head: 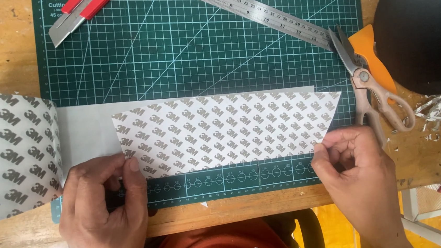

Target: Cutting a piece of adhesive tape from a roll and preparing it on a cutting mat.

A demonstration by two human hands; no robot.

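A cut sheet of white backing paper with a repeating grey print (226, 131) lies flat on a green cutting mat (183, 53), over a plain grey strip (82, 132). My left hand (104, 212) pinches the sheet's lower left corner between thumb and fingers. My right hand (358, 178) pinches its lower right corner the same way. The sheet is a trapezoid, wider along the top.
A roll of the same printed material (10, 153) lies at the left. A steel ruler (259, 13) crosses the mat's top, a red utility knife (78, 12) sits top left, scissors (370, 88) and an orange scraper (375, 56) at right. Paper scraps (435, 115) lie beside a black object (423, 29).
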